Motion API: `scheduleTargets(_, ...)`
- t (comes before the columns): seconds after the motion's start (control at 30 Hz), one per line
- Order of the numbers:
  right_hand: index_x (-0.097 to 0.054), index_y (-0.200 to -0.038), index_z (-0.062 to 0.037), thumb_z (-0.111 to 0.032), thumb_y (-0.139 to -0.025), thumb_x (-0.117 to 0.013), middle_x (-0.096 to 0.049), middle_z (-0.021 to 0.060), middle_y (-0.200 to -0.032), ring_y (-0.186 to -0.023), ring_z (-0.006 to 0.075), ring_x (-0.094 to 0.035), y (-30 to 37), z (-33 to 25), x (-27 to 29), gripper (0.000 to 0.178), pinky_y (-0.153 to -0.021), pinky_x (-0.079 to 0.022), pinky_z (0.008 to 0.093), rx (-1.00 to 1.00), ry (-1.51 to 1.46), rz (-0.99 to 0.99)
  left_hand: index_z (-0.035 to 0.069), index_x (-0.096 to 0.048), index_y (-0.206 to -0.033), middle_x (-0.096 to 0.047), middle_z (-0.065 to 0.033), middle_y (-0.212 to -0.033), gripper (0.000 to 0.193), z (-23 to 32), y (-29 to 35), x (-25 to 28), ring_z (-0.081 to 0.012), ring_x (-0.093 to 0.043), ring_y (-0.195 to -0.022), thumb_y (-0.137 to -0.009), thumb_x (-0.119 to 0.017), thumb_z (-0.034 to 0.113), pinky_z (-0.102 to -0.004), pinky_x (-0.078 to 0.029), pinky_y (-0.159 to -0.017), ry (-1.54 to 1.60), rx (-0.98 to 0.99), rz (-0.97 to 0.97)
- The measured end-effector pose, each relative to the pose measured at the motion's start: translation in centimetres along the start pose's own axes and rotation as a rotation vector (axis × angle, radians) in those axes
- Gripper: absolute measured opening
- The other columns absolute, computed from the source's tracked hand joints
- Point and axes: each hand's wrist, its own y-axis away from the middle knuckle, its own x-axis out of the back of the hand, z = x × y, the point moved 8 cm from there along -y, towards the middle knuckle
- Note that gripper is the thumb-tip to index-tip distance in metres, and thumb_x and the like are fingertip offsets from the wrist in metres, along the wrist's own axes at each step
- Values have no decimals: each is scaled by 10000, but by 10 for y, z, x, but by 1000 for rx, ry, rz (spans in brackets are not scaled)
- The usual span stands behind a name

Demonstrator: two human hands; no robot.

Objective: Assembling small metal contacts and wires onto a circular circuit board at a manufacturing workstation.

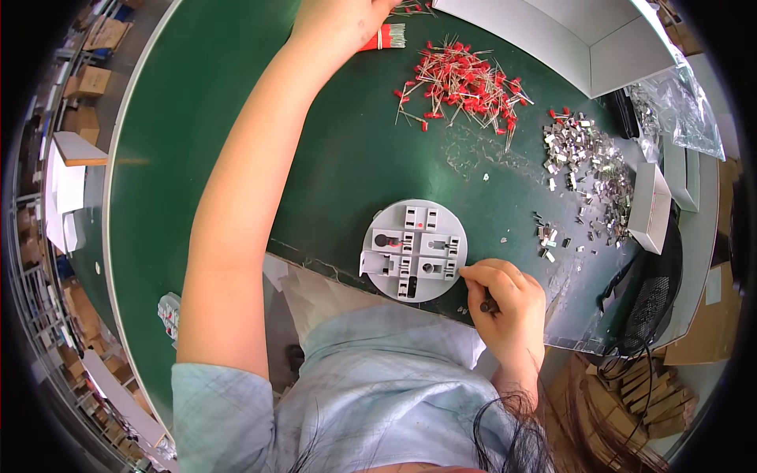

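At the table's front edge lies a round light-grey plastic piece [396, 293] with raised rectangular housings, slots and a few dark and red parts in it. Right beside its rim is my right hand [511, 307], closed around a dark, narrow tool handle [490, 306]; the rest of that tool is hidden. My left arm stretches far forward, and my left hand [341, 22] is partly cut off by the upper edge, its fingers out of sight. Next to it lies a red bundle with pale thin wire ends [386, 37]. Red-headed components with long leads [467, 83] are heaped further right.
Small shiny metal clips [587, 154] lie scattered at the right, beside a small white box [650, 206]. A large white open box [544, 47] and clear plastic bags [686, 110] stand behind. A black mesh bag [650, 303] sits at the right edge of the green table [181, 142].
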Motion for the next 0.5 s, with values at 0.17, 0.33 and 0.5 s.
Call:
scheduleTargets(0.17, -684, -1003, -121, 0, -784, -724, -709, 2, -930, -675, 199, -655, -1, 7, -1, 254, -574, -459, 325, -30, -6, -18, 11, -654, -876, -630, -122, -915, 98, 28, 75, -14, -322, -619, -879, -850, -713, 86, -423, -491, -800, 489, -68, -102)
scheduleTargets(0.33, -683, -1008, -124, 5, -784, -721, -708, 9, -920, -663, 204, -645, -3, 3, 0, 261, -579, -459, 329, -14, 8, -49, 50, -675, -926, -624, -59, -934, 58, 48, 107, -27, -234, -621, -916, -890, -686, 94, -344, -490, -841, 303, -332, -195)
scheduleTargets(0.5, -690, -977, -75, 57, -787, -710, -713, 88, -911, -691, 286, -671, -1, -1, 2, 232, -636, -530, 360, -80, -24, -61, 102, -679, -996, -625, -31, -952, 147, 72, 109, -28, -234, -606, -929, -851, -676, 86, -366, -484, -862, 64, -667, -168)
